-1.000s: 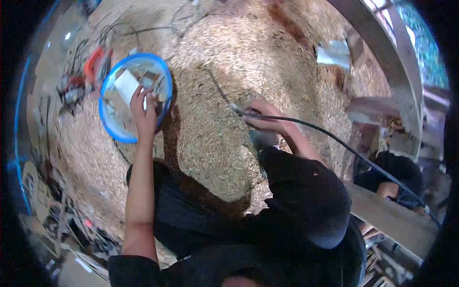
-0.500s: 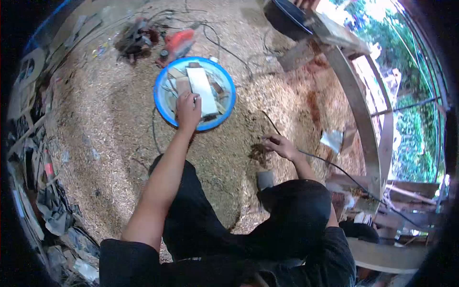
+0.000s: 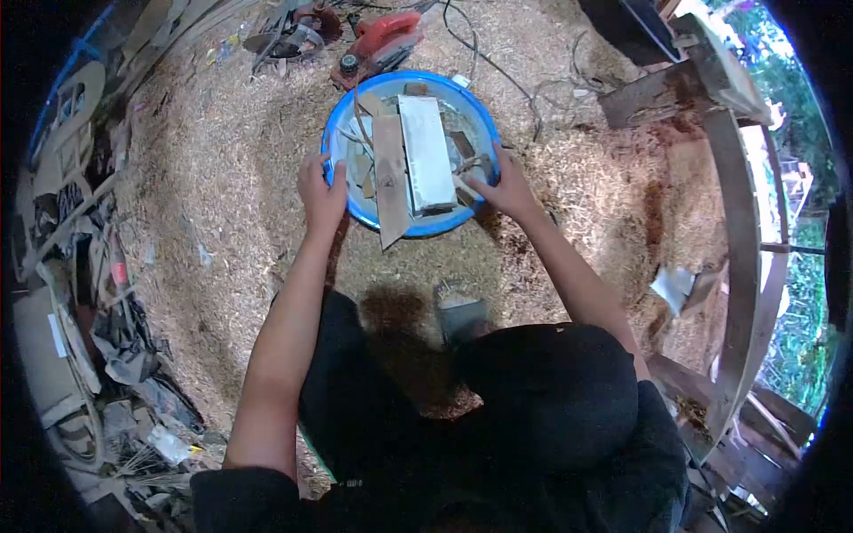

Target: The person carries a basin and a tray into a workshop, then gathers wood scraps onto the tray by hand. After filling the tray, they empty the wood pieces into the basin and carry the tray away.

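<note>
A round basin with a blue rim (image 3: 333, 122) rests on the shavings-covered ground. Inside lie a long white block (image 3: 427, 151), a brown wooden board (image 3: 389, 169) whose pointed end sticks out over the near rim, and several smaller wood scraps. My left hand (image 3: 322, 191) grips the basin's left edge, thumb on the inner side. On the right edge, my right hand (image 3: 511, 188) holds the rim, its thumb reaching inward over the scraps.
Beyond the basin sits a red power tool (image 3: 384, 40) with a dark cable. Another tool with a round metal disc (image 3: 284, 43) lies to its left. A curved wooden frame (image 3: 742, 266) stands at right. Scraps and a bottle (image 3: 118, 262) line the left side.
My left hand has left the wood pieces for the basin's left edge. My right hand has come up from the ground near my knee to the right edge. The brown board now lies across the basin.
</note>
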A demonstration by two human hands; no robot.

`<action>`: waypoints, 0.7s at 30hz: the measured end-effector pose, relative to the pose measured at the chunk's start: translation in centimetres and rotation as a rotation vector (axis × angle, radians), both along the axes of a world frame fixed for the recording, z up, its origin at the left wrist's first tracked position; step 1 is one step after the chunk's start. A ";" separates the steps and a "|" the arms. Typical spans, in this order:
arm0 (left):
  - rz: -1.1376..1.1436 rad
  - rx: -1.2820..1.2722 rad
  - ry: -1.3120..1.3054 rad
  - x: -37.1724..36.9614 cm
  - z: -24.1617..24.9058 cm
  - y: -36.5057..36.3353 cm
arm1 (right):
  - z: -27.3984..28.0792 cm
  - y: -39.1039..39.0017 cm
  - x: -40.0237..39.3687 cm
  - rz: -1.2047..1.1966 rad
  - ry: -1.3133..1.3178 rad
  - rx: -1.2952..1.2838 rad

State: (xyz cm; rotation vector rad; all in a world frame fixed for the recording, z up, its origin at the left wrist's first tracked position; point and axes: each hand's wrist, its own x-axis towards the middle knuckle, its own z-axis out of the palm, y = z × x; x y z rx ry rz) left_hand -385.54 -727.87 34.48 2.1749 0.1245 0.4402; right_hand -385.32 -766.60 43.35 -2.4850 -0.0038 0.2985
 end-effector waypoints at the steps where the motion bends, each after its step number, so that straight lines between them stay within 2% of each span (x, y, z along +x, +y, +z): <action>1: -0.037 0.014 0.026 -0.3 0.1 0.4 | -1.0 0.5 1.1 -0.041 -0.038 -0.034; 3: -0.092 0.055 0.123 -0.6 -0.1 0.6 | -3.6 1.3 2.4 -0.118 -0.174 -0.032; 5: -0.202 0.084 0.260 -0.4 0.0 0.5 | -5.5 1.9 3.0 -0.159 -0.174 -0.043; 8: -0.157 0.135 0.148 -1.0 -0.5 -1.1 | -6.8 2.8 3.3 -0.231 -0.226 -0.111; 9: -0.148 -0.014 0.270 -1.1 -0.6 -1.4 | -6.8 3.0 3.3 -0.259 -0.270 -0.107; 10: -0.150 -0.009 0.278 -1.0 -0.8 -1.5 | -6.9 3.3 3.2 -0.281 -0.310 -0.104; 12: -0.085 -0.194 0.248 -0.8 -0.6 -1.6 | -8.3 2.8 3.6 -0.292 -0.350 -0.053; 16: -0.063 -0.309 0.256 -0.1 -0.2 -0.9 | -9.5 2.3 3.7 -0.318 -0.497 0.093; 18: -0.029 -0.812 0.439 0.2 1.6 -0.7 | -8.7 2.8 3.4 -0.349 -0.477 0.178; 20: 0.014 -0.860 0.466 -0.1 3.2 0.0 | -8.2 2.9 2.9 -0.361 -0.464 0.262; 21: 0.023 -0.837 0.501 -0.3 3.7 1.0 | -8.2 2.9 2.5 -0.291 -0.515 0.277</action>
